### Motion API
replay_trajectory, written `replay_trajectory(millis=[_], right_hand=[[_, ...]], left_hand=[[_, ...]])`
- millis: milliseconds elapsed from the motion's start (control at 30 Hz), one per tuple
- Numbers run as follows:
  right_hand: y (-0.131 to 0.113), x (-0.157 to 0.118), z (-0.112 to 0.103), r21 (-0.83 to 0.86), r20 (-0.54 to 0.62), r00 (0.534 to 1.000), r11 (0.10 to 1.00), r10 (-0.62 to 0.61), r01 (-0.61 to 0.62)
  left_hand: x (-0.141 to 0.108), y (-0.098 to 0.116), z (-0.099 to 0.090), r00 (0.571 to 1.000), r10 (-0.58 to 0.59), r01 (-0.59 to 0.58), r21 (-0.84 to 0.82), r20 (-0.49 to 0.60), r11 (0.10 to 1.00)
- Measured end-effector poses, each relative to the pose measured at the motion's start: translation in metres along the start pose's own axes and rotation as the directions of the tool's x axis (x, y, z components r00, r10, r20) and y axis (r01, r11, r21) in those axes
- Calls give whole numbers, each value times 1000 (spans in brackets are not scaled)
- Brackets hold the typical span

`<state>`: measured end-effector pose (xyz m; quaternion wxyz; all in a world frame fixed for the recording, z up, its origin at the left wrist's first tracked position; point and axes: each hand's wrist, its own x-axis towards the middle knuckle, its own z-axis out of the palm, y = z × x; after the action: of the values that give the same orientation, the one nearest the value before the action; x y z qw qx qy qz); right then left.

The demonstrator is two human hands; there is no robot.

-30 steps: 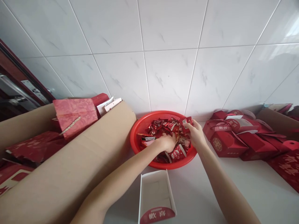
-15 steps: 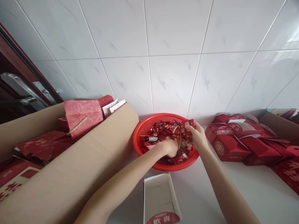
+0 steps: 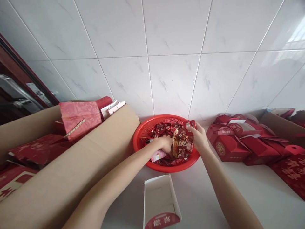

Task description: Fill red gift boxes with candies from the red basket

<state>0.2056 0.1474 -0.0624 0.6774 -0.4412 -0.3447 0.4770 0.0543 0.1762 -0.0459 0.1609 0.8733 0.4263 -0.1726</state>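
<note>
Centrally, by the back edge of the worktop, a red basket holds small packets. My right hand pinches some at its right rim, nearly closed; my left hand curls among the rest, fingertips hidden, its grip unclear. Towards me lies an open white box, long axis running basketward, nearer my left hand.

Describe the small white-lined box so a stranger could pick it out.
Find the round red basket by the tiled wall. The small white-lined box sits on its near side, on the pale table. Unlike the red boxes heaped to the right, it stands alone, its white inside open to view.
</note>
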Motion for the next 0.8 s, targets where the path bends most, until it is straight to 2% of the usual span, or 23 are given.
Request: replay_trajectory(millis=[100, 300, 400, 567, 633, 800], right_hand=[[1, 1, -2, 34, -22, 999, 999, -32, 32], [1, 3, -4, 132, -125, 988, 985, -95, 111], [0, 3, -3, 174, -156, 983, 977, -97, 124], [1, 4, -3, 203, -177, 979, 970, -98, 134], [1, 5, -3, 186, -179, 979, 973, -102, 135], [1, 5, -3, 187, -169, 980, 972, -108, 139]], left_hand=[[3, -3, -1, 1000, -16, 16, 41, -11, 999], [3, -19, -11, 981, -141, 143, 12, -133, 990], [-2, -34, -17, 948, -229, 230, -22, -220, 973], [-11, -64, -26, 870, -365, 363, -73, -332, 929], [-14, -72, -30, 857, -387, 378, -94, -342, 921], [-14, -80, -34, 858, -378, 355, -133, -347, 926]])
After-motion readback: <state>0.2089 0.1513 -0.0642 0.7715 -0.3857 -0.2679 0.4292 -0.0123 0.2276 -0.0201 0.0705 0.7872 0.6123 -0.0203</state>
